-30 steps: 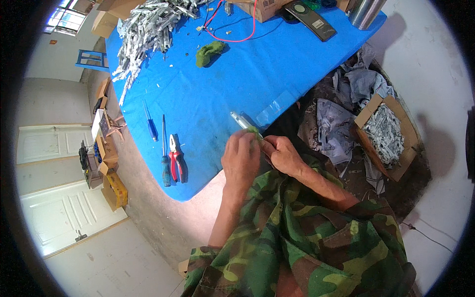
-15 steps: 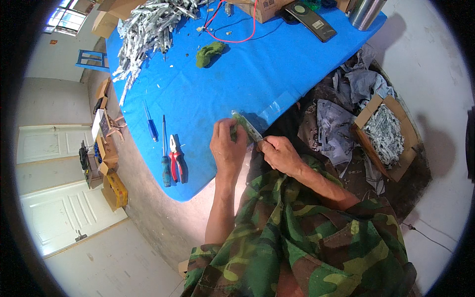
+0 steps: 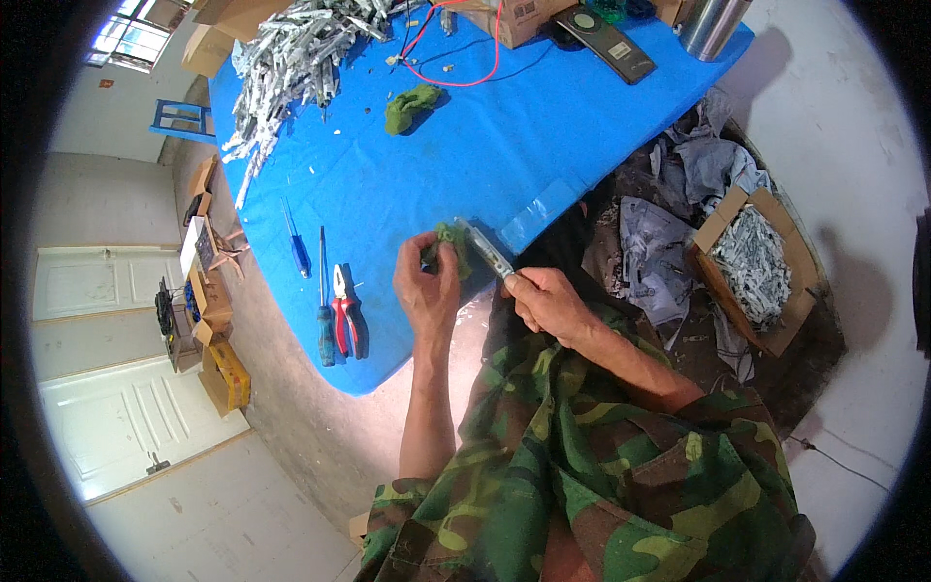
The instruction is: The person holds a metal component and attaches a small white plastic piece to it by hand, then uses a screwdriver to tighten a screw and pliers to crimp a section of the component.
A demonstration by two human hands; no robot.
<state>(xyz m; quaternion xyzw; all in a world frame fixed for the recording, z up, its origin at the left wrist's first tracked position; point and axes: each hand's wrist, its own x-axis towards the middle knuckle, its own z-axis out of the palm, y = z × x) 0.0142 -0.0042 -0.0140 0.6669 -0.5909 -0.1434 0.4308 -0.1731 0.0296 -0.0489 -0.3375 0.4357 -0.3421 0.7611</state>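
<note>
Above the near edge of the blue-covered table (image 3: pixel 388 204), my left hand (image 3: pixel 427 288) is closed around a crumpled green cloth (image 3: pixel 452 236). My right hand (image 3: pixel 550 303) grips the lower end of a narrow, silvery-white strip-like piece (image 3: pixel 488 250), whose exact kind I cannot make out. The piece slants up and to the left, its far end close beside the cloth. Farther back on the table lies a second green wad (image 3: pixel 411 108). Pliers with red and black handles (image 3: pixel 346 315) and two screwdrivers, one short and blue (image 3: pixel 297 246), one longer (image 3: pixel 324 306), rest left of my hands.
A heap of similar silvery strips (image 3: pixel 291 73) covers the table's far left. A red cable (image 3: pixel 497 53), a dark flat device (image 3: pixel 606 44) and a metal flask (image 3: pixel 713 29) are at the back. Right of the table, a cardboard box (image 3: pixel 800 281) holds more strips beside grey plastic bags (image 3: pixel 655 262).
My left hand with the green cloth has moved left, off the strip, which now shows along more of its length. My right hand keeps its hold in nearly the same place.
</note>
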